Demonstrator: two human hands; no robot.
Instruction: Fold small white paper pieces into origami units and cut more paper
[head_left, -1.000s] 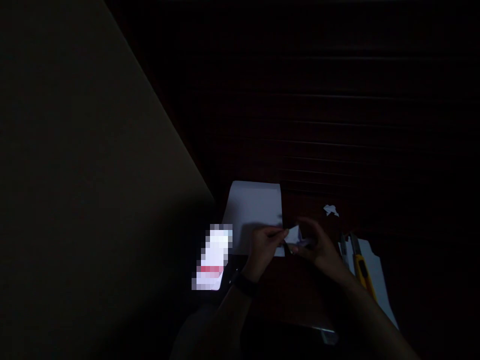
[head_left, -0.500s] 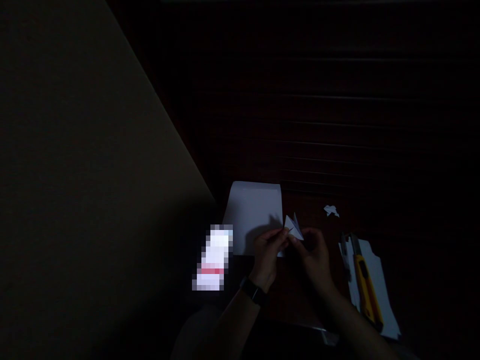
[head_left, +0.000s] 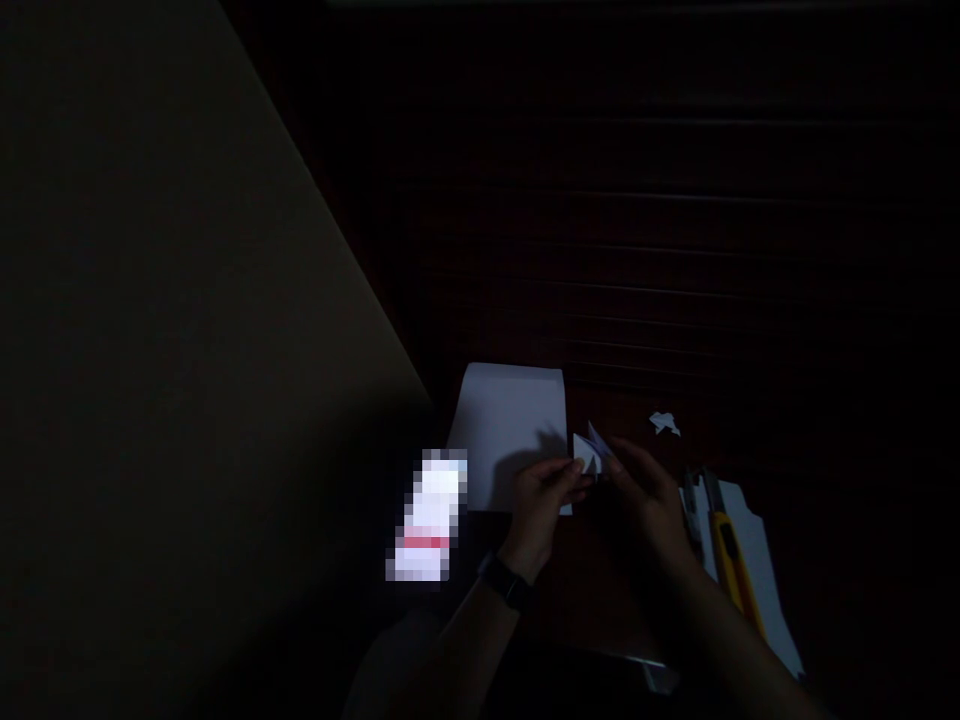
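Observation:
A small white folded paper with pointed flaps is held up between both hands, over the dark table. My left hand, a dark watch on its wrist, pinches the paper's lower left part between thumb and fingers. On the paper's right side, my right hand is closed at the upright flap, its thumb against it; the fingers behind are partly hidden. Left of the paper lies a blank white sheet, with the shadow of the hands on it.
A lit phone, pixelated, is at the left. A small piece of folded paper lies at the back right. On the right, a yellow box cutter and a dark metal tool rest on white paper. A pale wall slants along the left.
My right hand has shifted right and up along the folded paper, its thumb now at the right flap. The paper has turned slightly and its flaps stand further apart. My left hand keeps its pinch.

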